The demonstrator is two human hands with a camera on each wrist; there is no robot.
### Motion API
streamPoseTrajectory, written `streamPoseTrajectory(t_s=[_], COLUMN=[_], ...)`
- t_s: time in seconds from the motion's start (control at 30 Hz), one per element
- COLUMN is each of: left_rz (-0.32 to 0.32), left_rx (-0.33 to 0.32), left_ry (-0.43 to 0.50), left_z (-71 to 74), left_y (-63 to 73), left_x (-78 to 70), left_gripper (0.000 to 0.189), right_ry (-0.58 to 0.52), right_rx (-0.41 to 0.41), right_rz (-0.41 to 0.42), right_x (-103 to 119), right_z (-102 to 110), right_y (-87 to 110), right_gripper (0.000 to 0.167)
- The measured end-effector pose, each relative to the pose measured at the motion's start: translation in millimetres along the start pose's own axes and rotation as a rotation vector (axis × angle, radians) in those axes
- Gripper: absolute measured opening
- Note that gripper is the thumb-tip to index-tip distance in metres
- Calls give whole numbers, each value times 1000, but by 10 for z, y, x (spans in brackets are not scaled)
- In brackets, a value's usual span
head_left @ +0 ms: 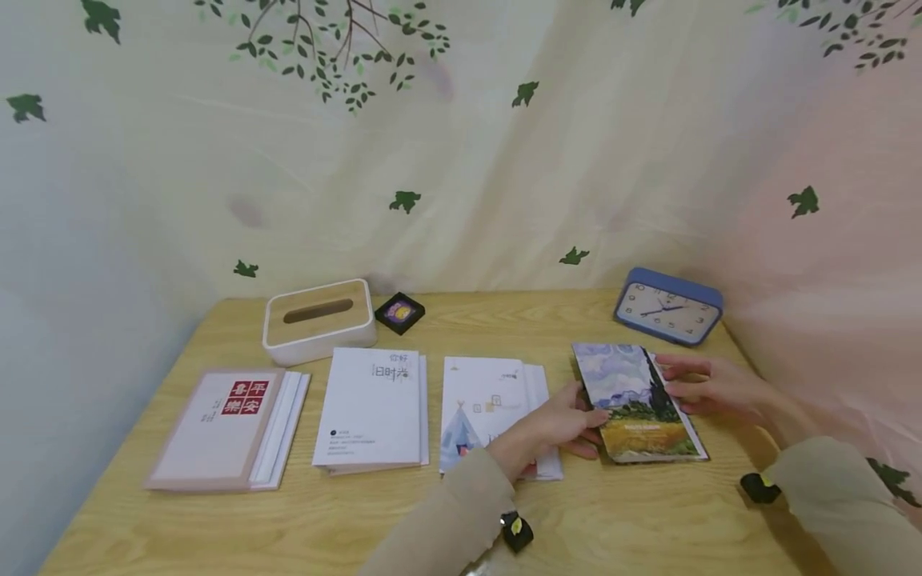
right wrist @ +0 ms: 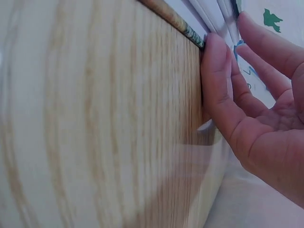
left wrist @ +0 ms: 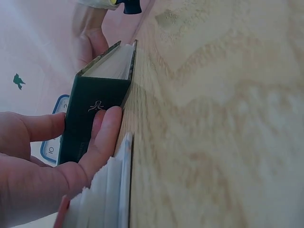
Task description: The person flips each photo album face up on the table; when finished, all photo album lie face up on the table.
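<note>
A thick photo album (head_left: 625, 392) with a painted landscape cover lies on the table between both hands. My left hand (head_left: 565, 420) is at its dark green spine (left wrist: 102, 102). The thumb touches the spine's upper edge, and fairly straight fingers rest on the spine lower down. On the opposite side, my right hand (head_left: 709, 382) has extended fingers (right wrist: 216, 61) at the album's page edge, low beside the tabletop. Just left of the album, partly hidden by my left wrist, lies a white album with a blue tent (head_left: 461, 432).
Farther left are a white album with black lettering (head_left: 370, 408) and a pink album with a red square (head_left: 212, 428). Behind them stand a tissue box (head_left: 317, 320) and a small black frame (head_left: 400, 313). A blue clock (head_left: 668, 308) stands at the back right, before a leaf-patterned curtain (head_left: 461, 144).
</note>
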State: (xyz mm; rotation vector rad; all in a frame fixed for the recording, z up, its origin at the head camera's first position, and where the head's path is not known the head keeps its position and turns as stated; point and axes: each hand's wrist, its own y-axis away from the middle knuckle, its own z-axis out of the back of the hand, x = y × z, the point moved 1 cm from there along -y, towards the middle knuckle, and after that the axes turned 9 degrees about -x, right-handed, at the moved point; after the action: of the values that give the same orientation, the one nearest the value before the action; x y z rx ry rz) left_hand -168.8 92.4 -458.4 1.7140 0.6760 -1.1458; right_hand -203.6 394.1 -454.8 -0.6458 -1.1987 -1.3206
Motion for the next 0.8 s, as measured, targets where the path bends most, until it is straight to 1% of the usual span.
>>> streamPoseTrajectory(t_s=[0.07, 0.13, 0.3, 0.37, 0.5, 0.6, 0.7, 0.8], left_rz=[-13, -17, -9, -7, -3, 3, 6, 7], left_rx=[8, -1, -34, -32, -22, -17, -15, -13], left_ry=[0, 2, -4, -8, -4, -2, 1, 5], left_z=[-13, -29, -40, -47, -48, -38, -34, -38], left_y=[7, 16, 18, 14, 5, 9, 15, 14], left_x=[4, 4, 2, 4, -4, -17, -23, -10], left_gripper=[63, 59, 43, 36, 34, 36, 37, 34], right_ry=[29, 45, 47, 50, 57, 56, 65, 71], right_rx=[-16, -27, -25, -29, -39, -34, -28, -20], right_rz=[6, 5, 3, 2, -8, -9, 1, 9], right_x=[17, 24, 40, 35, 40, 53, 65, 58], right_z=[-8, -13, -29, -34, -47, -56, -65, -72], right_y=[5, 9, 0, 9, 17, 20, 27, 24], right_gripper=[62, 61, 58, 56, 59, 61, 62, 62])
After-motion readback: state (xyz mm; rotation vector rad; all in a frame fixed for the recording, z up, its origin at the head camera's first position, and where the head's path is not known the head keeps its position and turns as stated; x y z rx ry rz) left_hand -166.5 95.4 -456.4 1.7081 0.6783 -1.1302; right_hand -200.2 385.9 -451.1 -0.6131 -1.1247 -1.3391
